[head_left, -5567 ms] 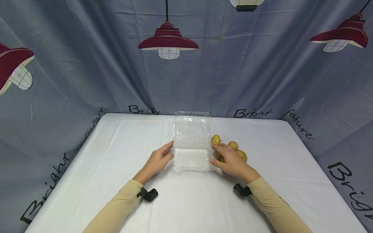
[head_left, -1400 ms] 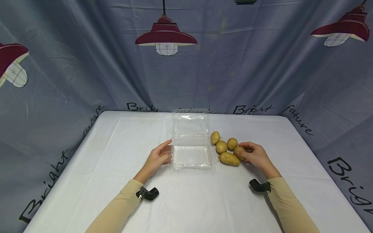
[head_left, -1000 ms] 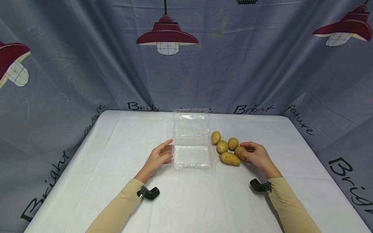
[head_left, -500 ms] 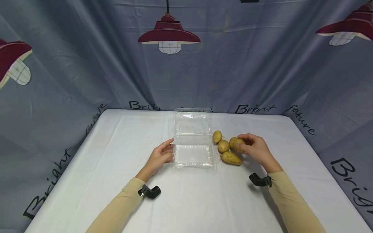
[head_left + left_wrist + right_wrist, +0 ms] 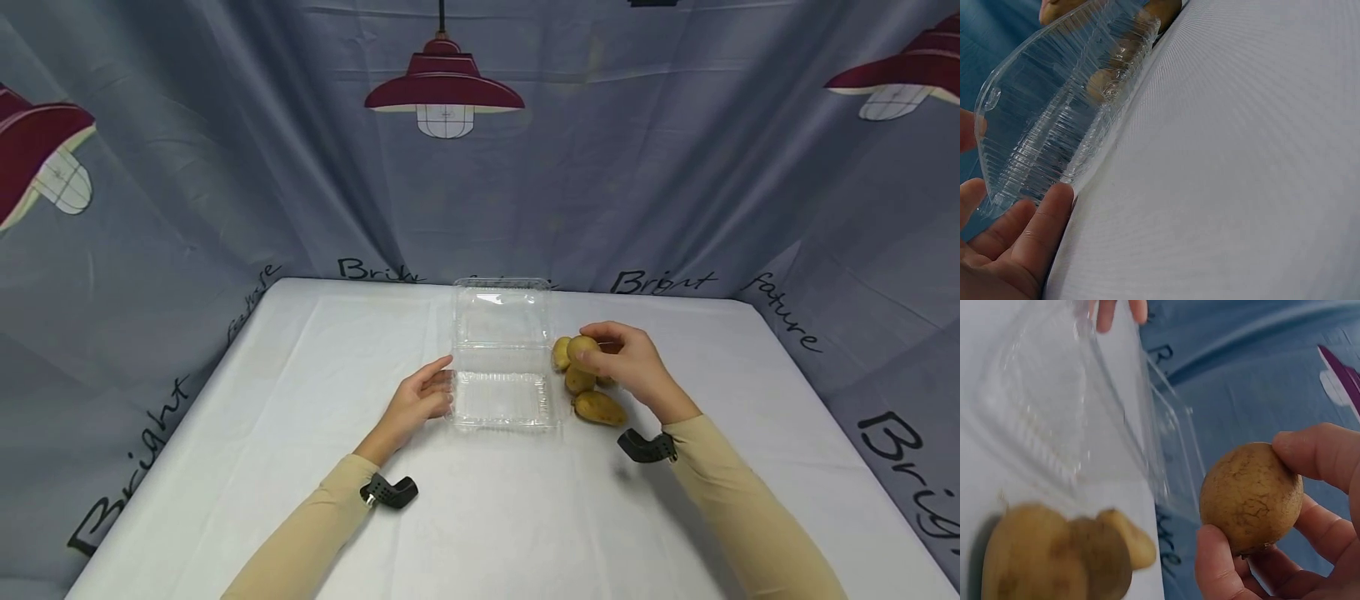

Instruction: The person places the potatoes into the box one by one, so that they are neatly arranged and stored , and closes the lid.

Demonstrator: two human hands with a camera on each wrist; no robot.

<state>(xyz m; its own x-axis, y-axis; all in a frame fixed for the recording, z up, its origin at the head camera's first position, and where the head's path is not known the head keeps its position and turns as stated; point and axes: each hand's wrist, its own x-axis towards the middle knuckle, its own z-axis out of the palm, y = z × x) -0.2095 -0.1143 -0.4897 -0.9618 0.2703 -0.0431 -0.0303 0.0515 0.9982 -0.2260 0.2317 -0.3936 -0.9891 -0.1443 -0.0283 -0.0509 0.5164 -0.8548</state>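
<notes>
Above the tabletop [image 5: 480, 517], right fingers [image 5: 1322, 453] pinch a potato [image 5: 1250, 497], which could slip if they loosen; relaxed left fingers [image 5: 1044, 225] touch the box [image 5: 501, 402].

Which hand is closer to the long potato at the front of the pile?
The right. The right hand is raised close by the long potato, pinching a round potato. The left hand is across the clear box, at its left side.
</notes>
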